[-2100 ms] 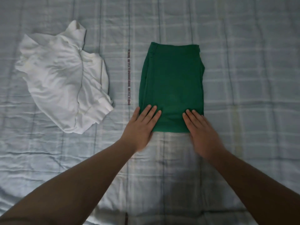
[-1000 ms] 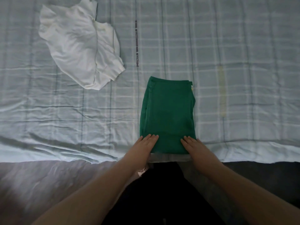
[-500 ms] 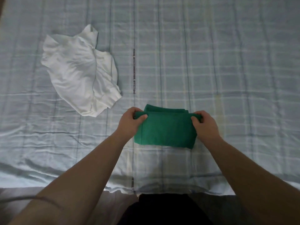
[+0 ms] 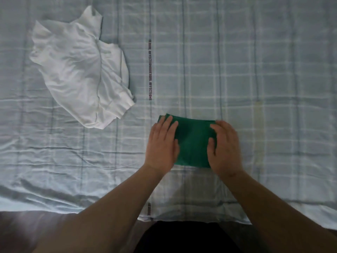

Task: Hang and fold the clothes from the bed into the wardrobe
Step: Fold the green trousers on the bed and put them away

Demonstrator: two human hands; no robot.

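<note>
A green garment [image 4: 193,141], folded into a small rectangle, lies on the bed near its front edge. My left hand [image 4: 162,143] lies flat on its left side with straight fingers pointing away from me. On its right side my right hand [image 4: 225,145] rests palm down, fingers spread over the cloth and its right edge. A crumpled white shirt [image 4: 80,70] lies unfolded at the far left of the bed.
The bed is covered by a pale blue checked sheet [image 4: 255,70] with a printed text stripe [image 4: 150,70] up the middle. The bed's front edge [image 4: 54,207] runs across the bottom, with dark floor below it. No wardrobe is in view.
The long green fold was pulled toward the bed edge, then folded in half away from me. Both hands have let go of its corners and now lie flat on the smaller fold.
</note>
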